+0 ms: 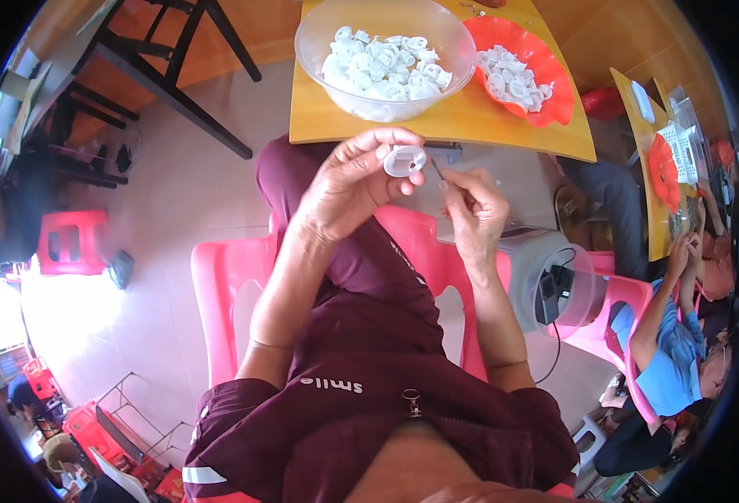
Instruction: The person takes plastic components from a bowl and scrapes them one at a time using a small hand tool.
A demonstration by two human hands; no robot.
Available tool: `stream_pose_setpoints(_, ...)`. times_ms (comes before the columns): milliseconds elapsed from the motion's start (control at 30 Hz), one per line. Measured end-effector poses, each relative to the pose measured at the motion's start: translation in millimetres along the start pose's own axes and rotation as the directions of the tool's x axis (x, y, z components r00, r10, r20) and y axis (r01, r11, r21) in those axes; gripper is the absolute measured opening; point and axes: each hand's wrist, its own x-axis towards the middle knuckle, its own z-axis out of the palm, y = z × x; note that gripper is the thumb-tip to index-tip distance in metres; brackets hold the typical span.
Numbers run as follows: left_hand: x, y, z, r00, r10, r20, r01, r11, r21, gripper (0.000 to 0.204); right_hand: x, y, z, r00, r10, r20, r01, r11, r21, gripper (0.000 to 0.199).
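My left hand [348, 184] is closed, its thumb and fingers pinching a round white plastic part [405, 161] by its edge. The part has a small cut-out in its face. Just to the right, my right hand [477, 211] is closed on a thin, dark, pointed metal piece [436, 169]; its tip sits beside the white part, and I cannot tell whether they touch. Both hands are raised over my lap, in front of the table edge. Beyond them, a translucent bowl [382, 107] holds many similar white parts, and a red scalloped dish [560, 77] beside it holds more.
The yellow table [319, 126] bears both containers. I sit on a pink plastic chair [217, 272]. To my right, a clear tub [583, 289] holds a black power adapter [550, 293] with a cable. A co-worker in blue [667, 365] sits farther right at another table [638, 126].
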Motion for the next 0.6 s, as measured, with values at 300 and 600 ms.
stream_pose_setpoints(300, -11.2, -38.2, -13.6, 0.988, -0.028, -0.153, -0.011, 0.968, -0.250, 0.039, -7.7, -12.6, 2.2, 0.991, -0.129, -0.028, 0.130, 0.991, 0.036, 0.015)
stream_pose_setpoints(600, -7.0, -42.7, -14.2, 0.974, -0.031, -0.222, -0.032, 0.961, -0.276, 0.034, -6.3, -10.7, 1.6, 0.989, -0.146, -0.016, 0.146, 0.989, 0.009, 0.018)
